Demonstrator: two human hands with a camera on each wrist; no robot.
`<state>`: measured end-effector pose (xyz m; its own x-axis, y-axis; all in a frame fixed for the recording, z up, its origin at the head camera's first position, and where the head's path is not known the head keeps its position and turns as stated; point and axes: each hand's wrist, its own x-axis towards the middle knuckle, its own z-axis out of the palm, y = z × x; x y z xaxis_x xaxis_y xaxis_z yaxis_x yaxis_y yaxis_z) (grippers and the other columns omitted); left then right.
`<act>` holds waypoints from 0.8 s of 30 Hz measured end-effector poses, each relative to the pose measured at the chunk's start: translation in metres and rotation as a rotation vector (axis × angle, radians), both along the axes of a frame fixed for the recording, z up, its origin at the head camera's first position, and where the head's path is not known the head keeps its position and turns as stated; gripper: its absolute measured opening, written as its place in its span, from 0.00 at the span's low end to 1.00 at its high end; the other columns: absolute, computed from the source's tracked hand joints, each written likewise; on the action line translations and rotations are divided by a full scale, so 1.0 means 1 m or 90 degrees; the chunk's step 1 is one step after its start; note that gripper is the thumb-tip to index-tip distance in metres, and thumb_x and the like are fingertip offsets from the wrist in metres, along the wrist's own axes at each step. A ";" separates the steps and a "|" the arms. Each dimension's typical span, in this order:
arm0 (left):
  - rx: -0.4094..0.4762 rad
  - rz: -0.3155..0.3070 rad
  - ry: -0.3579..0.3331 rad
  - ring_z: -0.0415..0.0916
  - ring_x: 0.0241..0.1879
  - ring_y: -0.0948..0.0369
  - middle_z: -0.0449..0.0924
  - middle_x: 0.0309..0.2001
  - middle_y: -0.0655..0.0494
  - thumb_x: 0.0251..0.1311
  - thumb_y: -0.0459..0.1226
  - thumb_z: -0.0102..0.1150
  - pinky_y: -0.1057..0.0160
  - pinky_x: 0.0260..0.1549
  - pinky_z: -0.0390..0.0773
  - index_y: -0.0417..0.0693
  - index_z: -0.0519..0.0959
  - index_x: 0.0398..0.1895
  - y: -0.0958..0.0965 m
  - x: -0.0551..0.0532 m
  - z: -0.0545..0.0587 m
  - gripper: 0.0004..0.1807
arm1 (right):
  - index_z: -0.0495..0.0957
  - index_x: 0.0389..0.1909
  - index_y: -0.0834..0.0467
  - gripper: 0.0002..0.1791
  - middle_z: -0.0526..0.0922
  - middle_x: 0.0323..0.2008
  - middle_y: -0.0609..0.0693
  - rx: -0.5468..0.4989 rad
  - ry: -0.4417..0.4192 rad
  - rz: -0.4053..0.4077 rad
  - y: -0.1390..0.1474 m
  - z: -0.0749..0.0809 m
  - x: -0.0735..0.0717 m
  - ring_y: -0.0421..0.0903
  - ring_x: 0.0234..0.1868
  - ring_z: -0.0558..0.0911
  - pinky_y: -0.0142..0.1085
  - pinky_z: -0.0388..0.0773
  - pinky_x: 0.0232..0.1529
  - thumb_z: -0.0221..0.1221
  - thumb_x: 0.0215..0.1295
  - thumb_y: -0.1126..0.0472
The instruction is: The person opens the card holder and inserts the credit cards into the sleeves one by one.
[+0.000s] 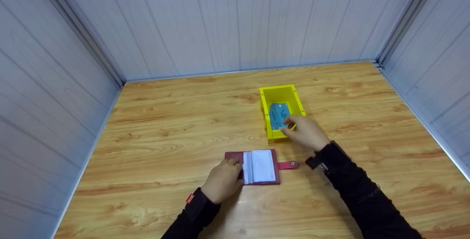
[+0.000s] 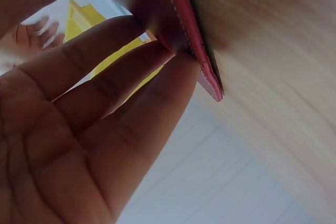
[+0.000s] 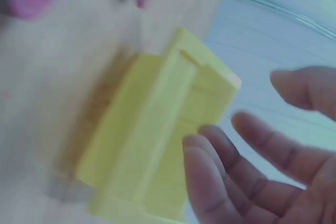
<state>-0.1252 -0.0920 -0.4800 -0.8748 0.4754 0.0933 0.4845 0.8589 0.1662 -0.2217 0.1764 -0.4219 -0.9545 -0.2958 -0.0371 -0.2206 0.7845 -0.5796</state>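
A dark red card holder [image 1: 263, 166] lies spread on the wooden table, its clear or whitish sleeves facing up. My left hand [image 1: 223, 180] rests on its left cover; in the left wrist view, nearly straight fingers touch the cover [image 2: 184, 22]. From the holder's right side a pink snap strap [image 1: 288, 165] sticks out. Beyond it stands a yellow bin [image 1: 265, 112] with blue cards [image 1: 279, 115] inside. Over the bin's near right corner hovers my right hand [image 1: 307, 132], its fingers loosely bent and nothing between them in the right wrist view.
Pale panelled walls [image 1: 220, 22] enclose the table [image 1: 172, 121] at the back and on both sides. The bin's raised rim stands between the right hand and the cards' far end.
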 end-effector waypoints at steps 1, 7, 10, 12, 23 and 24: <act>0.000 0.001 -0.002 0.79 0.44 0.50 0.82 0.44 0.46 0.53 0.42 0.69 0.54 0.45 0.81 0.38 0.82 0.43 0.000 0.000 0.000 0.19 | 0.79 0.52 0.61 0.20 0.84 0.46 0.58 -0.009 0.011 -0.011 -0.001 0.004 -0.003 0.52 0.44 0.82 0.45 0.80 0.44 0.58 0.67 0.52; 0.003 0.006 -0.005 0.79 0.43 0.51 0.82 0.44 0.47 0.52 0.41 0.69 0.54 0.44 0.81 0.37 0.82 0.43 -0.001 0.000 0.001 0.18 | 0.74 0.60 0.62 0.27 0.78 0.58 0.62 -0.042 0.045 -0.080 -0.011 0.019 -0.024 0.58 0.53 0.79 0.50 0.77 0.53 0.57 0.69 0.49; 0.003 0.004 0.004 0.79 0.42 0.51 0.81 0.43 0.48 0.52 0.41 0.70 0.55 0.42 0.81 0.38 0.82 0.41 -0.001 0.000 0.000 0.17 | 0.71 0.63 0.63 0.29 0.76 0.60 0.62 -0.051 0.059 -0.094 -0.016 0.018 -0.037 0.59 0.57 0.76 0.52 0.74 0.58 0.57 0.69 0.49; 0.003 0.002 0.012 0.78 0.41 0.52 0.81 0.41 0.48 0.51 0.41 0.70 0.55 0.40 0.81 0.39 0.82 0.40 -0.001 0.000 -0.001 0.16 | 0.70 0.64 0.63 0.29 0.75 0.60 0.62 -0.057 0.059 -0.106 -0.020 0.014 -0.046 0.59 0.60 0.75 0.52 0.72 0.61 0.57 0.69 0.49; 0.005 -0.002 0.019 0.78 0.38 0.53 0.80 0.38 0.49 0.51 0.40 0.70 0.56 0.37 0.80 0.39 0.82 0.38 0.000 0.001 0.000 0.15 | 0.66 0.67 0.66 0.32 0.70 0.65 0.65 -0.016 -0.006 -0.117 -0.027 -0.021 -0.079 0.60 0.66 0.70 0.52 0.67 0.66 0.56 0.70 0.50; 0.005 -0.002 0.021 0.78 0.38 0.53 0.80 0.38 0.49 0.51 0.40 0.70 0.56 0.37 0.80 0.39 0.82 0.37 0.000 0.001 0.000 0.15 | 0.66 0.67 0.67 0.32 0.71 0.65 0.66 0.000 -0.010 -0.111 -0.028 -0.023 -0.081 0.61 0.66 0.70 0.52 0.67 0.67 0.56 0.70 0.50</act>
